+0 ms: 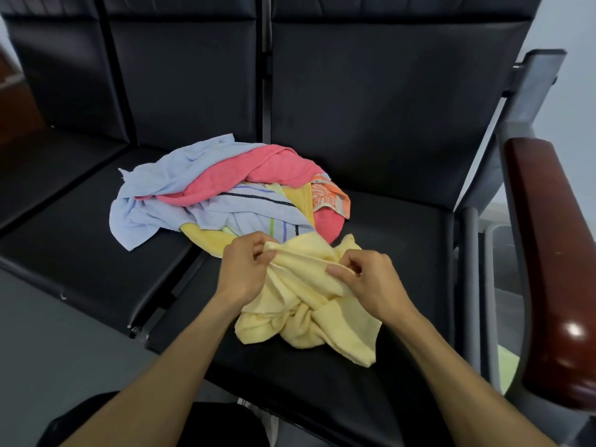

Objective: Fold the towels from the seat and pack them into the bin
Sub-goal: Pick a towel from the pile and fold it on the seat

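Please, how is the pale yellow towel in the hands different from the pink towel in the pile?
The pale yellow towel lies alone at the front of the seat; the pink towel lies further back in the pile. The left hand and the right hand pinch the pale yellow towel; nothing holds the pink towel. The pink towel lies over a light blue towel; the yellow one rests on the seat. Both are crumpled, not folded.

A crumpled pale yellow towel [309, 317] lies on the black seat [387, 227] beside a heap of towels [219, 191].
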A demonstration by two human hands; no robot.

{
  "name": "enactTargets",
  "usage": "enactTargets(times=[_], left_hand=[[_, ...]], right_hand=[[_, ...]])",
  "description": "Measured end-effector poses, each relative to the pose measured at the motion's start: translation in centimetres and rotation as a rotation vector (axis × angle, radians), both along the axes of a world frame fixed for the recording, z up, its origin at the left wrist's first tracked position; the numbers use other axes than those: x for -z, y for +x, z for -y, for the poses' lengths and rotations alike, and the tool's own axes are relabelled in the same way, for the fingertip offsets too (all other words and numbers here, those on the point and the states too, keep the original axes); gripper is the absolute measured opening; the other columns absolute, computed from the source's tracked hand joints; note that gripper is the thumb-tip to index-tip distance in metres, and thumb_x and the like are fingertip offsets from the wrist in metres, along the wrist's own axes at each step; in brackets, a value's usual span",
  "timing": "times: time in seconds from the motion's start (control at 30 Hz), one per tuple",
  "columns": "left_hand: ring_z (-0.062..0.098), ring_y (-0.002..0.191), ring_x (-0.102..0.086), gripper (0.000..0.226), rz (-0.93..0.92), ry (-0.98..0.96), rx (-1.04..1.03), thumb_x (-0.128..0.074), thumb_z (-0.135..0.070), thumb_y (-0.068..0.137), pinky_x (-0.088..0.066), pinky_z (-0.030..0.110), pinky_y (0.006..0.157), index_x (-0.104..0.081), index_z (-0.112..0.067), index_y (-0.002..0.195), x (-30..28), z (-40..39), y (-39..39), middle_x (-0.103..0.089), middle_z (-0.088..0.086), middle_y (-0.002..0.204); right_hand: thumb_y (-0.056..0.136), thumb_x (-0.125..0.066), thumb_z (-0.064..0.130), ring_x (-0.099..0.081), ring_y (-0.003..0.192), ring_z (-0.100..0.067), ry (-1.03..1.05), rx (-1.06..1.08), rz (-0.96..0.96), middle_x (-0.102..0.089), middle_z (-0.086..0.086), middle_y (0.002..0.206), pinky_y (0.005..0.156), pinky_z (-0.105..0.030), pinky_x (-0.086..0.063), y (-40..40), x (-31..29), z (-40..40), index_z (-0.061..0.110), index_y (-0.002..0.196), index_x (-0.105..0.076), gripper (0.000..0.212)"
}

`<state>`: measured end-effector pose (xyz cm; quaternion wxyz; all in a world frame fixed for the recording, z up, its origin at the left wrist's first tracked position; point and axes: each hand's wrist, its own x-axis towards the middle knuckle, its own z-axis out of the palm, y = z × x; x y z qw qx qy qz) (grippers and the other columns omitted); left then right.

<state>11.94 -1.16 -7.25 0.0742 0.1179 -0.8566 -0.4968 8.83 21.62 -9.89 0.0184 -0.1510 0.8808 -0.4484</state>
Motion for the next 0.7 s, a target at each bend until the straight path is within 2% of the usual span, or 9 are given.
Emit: enactTargets(times=[0.07,0.1,0.17,0.27,0.33,0.43,0.5,0.6,0.7], left_hand=[[0.009,0.076,-0.066,0.013,0.01,-0.015,-0.058,-0.064,-0.005,0.094,-0.052,0.028,0.074,-0.07,-0.014,0.088,0.6,1.3,0.1,-0.073,0.001,0.08],[0.01,0.078,-0.066,0.013,0.019,-0.012,-0.085,-0.064,-0.004,0.094,-0.052,0.029,0.076,-0.07,-0.015,0.089,0.8,2.0,0.3,-0.073,0.0,0.082],[0.008,0.078,-0.065,0.014,0.033,-0.025,-0.126,-0.063,-0.004,0.094,-0.052,0.027,0.074,-0.07,-0.015,0.089,1.2,3.0,0.6,-0.072,-0.001,0.084],[0.011,0.078,-0.066,0.018,0.053,-0.024,-0.194,-0.062,-0.003,0.095,-0.05,0.028,0.072,-0.069,-0.017,0.085,1.8,4.4,0.8,-0.073,0.001,0.083],[0.016,0.079,-0.067,0.019,0.064,0.017,-0.253,-0.061,-0.003,0.095,-0.054,0.033,0.074,-0.068,-0.017,0.084,2.1,5.3,0.6,-0.073,0.004,0.084],[0.022,0.084,-0.069,0.016,0.06,0.086,-0.31,-0.06,-0.003,0.096,-0.058,0.041,0.081,-0.069,-0.013,0.087,2.3,5.8,0.3,-0.073,0.007,0.086],[0.025,0.087,-0.069,0.014,0.047,0.11,-0.342,-0.059,-0.003,0.097,-0.059,0.042,0.083,-0.069,-0.011,0.09,2.3,5.8,0.2,-0.073,0.007,0.088],[0.025,0.089,-0.069,0.013,0.04,0.156,-0.376,-0.058,-0.002,0.097,-0.059,0.042,0.085,-0.068,-0.01,0.093,2.0,5.7,0.1,-0.072,0.007,0.09],[0.021,0.086,-0.068,0.016,0.034,0.175,-0.402,-0.057,-0.001,0.097,-0.058,0.044,0.087,-0.068,-0.011,0.092,2.0,5.8,0.3,-0.071,0.007,0.091]], right_hand=[[0.092,-0.07,0.03,-0.043,0.056,-0.009,0.106,-0.087,0.048,-0.05,0.008,0.059,0.063,-0.023,-0.033,0.1,0.4,-0.1,0.017,0.069,-0.059,0.028],[0.093,-0.069,0.032,-0.04,0.055,-0.01,0.159,-0.104,0.061,-0.046,0.007,0.056,0.065,-0.024,-0.03,0.1,0.8,0.0,0.015,0.066,-0.055,0.034],[0.091,-0.068,0.045,-0.033,0.055,-0.015,0.228,-0.069,0.035,-0.037,0.007,0.052,0.06,-0.025,-0.022,0.1,1.1,0.0,0.017,0.056,-0.043,0.051],[0.091,-0.067,0.044,-0.039,0.063,-0.02,0.292,-0.077,0.009,-0.042,0.008,0.058,0.059,-0.027,-0.025,-0.2,1.5,-0.4,0.025,0.059,-0.04,0.046],[0.094,-0.064,0.039,-0.044,0.065,-0.017,0.398,-0.118,0.028,-0.046,0.009,0.064,0.071,-0.032,-0.033,0.0,1.4,-0.8,0.03,0.066,-0.038,0.04],[0.096,-0.059,0.048,-0.047,0.06,-0.014,0.515,-0.015,-0.081,-0.048,0.009,0.059,0.082,-0.034,-0.03,0.3,1.1,-1.3,0.028,0.064,-0.039,0.043],[0.099,-0.058,0.038,-0.05,0.06,-0.016,0.515,0.071,-0.142,-0.052,0.008,0.061,0.08,-0.033,-0.027,0.3,1.1,-1.7,0.023,0.068,-0.046,0.036],[0.09,-0.059,0.002,-0.052,0.07,-0.016,0.543,0.149,-0.165,-0.054,0.008,0.076,0.08,-0.034,-0.032,0.2,1.7,-2.3,0.021,0.082,-0.046,0.024],[0.093,-0.062,0.016,-0.051,0.07,-0.018,0.599,0.239,-0.188,-0.053,0.007,0.068,0.085,-0.037,-0.034,0.3,2.0,-3.1,0.021,0.072,-0.046,0.027]])
